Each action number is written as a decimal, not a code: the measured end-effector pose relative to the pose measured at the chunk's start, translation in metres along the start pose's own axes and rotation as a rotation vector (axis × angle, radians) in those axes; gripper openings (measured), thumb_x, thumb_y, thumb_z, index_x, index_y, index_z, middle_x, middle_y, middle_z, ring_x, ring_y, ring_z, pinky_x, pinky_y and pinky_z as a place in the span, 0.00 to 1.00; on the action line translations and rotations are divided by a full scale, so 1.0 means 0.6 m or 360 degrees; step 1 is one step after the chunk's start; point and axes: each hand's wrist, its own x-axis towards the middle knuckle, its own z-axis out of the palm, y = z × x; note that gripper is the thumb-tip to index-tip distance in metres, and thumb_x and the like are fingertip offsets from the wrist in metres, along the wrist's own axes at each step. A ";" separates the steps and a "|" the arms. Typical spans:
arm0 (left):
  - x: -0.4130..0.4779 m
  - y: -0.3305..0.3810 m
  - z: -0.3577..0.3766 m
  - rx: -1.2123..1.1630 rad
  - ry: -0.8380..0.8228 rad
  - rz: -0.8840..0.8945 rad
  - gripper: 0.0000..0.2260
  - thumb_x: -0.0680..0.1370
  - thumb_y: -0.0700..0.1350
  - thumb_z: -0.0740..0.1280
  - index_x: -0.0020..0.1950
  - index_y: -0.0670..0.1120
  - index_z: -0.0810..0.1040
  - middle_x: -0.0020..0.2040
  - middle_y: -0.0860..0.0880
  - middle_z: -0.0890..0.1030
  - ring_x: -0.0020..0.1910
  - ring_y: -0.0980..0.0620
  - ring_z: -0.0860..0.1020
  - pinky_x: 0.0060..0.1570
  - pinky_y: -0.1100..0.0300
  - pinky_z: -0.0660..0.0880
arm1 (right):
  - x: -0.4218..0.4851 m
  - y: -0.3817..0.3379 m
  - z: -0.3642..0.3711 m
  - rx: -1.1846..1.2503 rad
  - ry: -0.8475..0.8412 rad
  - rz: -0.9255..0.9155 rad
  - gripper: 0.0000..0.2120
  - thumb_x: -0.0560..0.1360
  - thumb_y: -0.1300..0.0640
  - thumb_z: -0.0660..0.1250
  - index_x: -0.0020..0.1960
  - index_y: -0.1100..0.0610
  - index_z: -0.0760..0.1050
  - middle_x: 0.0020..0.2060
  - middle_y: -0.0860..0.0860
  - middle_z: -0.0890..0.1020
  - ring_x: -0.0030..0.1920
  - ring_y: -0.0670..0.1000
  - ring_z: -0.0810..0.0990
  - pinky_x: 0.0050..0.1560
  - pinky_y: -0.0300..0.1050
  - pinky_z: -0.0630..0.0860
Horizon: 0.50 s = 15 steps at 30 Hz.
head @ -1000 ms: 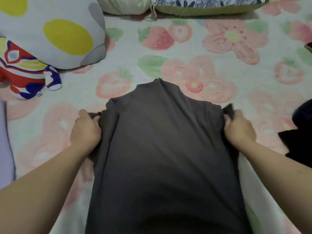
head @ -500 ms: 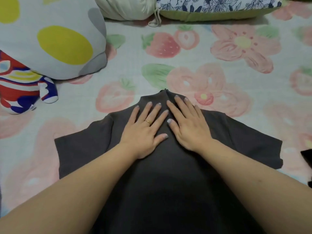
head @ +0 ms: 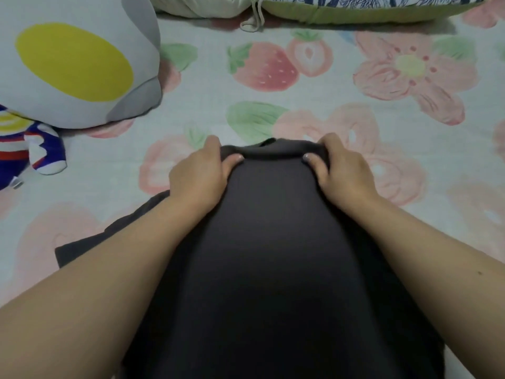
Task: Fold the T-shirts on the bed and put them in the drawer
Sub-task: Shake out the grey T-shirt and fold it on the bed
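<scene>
One T-shirt (head: pixel 273 255), two hands — left hand (head: pixel 199 176), right hand (head: pixel 344 170) — one plush toy (head: pixel 73 67), one pillow (head: pixel 369 9).

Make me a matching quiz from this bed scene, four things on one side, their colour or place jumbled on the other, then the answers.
1. T-shirt
2. round cushion
3. striped plush toy
4. leaf-print pillow

A. far side, top right
B. dark grey, top edge gripped by left hand and right hand
C. grey with a yellow oval
D. left edge, blue, red and white

Pairs: 1-B, 2-C, 3-D, 4-A.
</scene>
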 end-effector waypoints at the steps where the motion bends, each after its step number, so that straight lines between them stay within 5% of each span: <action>1: 0.006 -0.005 -0.005 -0.0001 0.0077 -0.0016 0.19 0.77 0.59 0.58 0.49 0.42 0.65 0.47 0.34 0.78 0.45 0.33 0.76 0.34 0.52 0.60 | 0.005 0.002 -0.005 -0.0046 0.0109 0.0024 0.14 0.77 0.47 0.60 0.55 0.57 0.69 0.44 0.64 0.79 0.45 0.66 0.77 0.38 0.49 0.63; 6: 0.002 -0.003 -0.010 0.0185 0.0041 0.0078 0.24 0.78 0.56 0.59 0.65 0.40 0.67 0.59 0.35 0.73 0.57 0.37 0.71 0.50 0.46 0.63 | 0.001 -0.008 0.005 -0.0327 0.0121 0.0103 0.22 0.77 0.49 0.61 0.67 0.59 0.66 0.58 0.61 0.73 0.57 0.63 0.71 0.52 0.53 0.65; 9: -0.077 0.006 -0.017 0.0080 0.0171 0.0564 0.25 0.76 0.54 0.57 0.69 0.40 0.68 0.65 0.37 0.73 0.65 0.36 0.70 0.60 0.45 0.61 | -0.091 -0.046 0.015 -0.0097 0.0296 -0.0377 0.23 0.76 0.51 0.60 0.66 0.64 0.69 0.63 0.62 0.74 0.64 0.63 0.71 0.63 0.49 0.63; 11: -0.145 -0.016 -0.010 0.0206 -0.0063 0.0867 0.27 0.77 0.58 0.53 0.72 0.45 0.65 0.70 0.41 0.69 0.70 0.39 0.66 0.65 0.46 0.57 | -0.166 -0.040 0.024 -0.0181 -0.0072 -0.0723 0.27 0.78 0.46 0.55 0.71 0.61 0.65 0.70 0.57 0.67 0.71 0.59 0.65 0.70 0.49 0.57; 13: -0.175 -0.072 -0.012 0.0335 -0.0342 0.0776 0.27 0.78 0.63 0.45 0.73 0.51 0.58 0.73 0.45 0.62 0.72 0.42 0.60 0.67 0.48 0.54 | -0.195 0.012 0.017 -0.0419 -0.0427 -0.0732 0.29 0.78 0.40 0.47 0.73 0.56 0.57 0.72 0.52 0.60 0.73 0.56 0.61 0.71 0.49 0.52; 15: -0.175 -0.140 -0.026 0.0391 -0.0319 0.0369 0.29 0.76 0.65 0.42 0.73 0.53 0.54 0.75 0.45 0.56 0.74 0.41 0.57 0.67 0.46 0.53 | -0.190 0.076 -0.007 -0.0518 -0.0486 -0.0425 0.31 0.77 0.38 0.39 0.73 0.55 0.51 0.73 0.50 0.55 0.74 0.54 0.55 0.72 0.48 0.49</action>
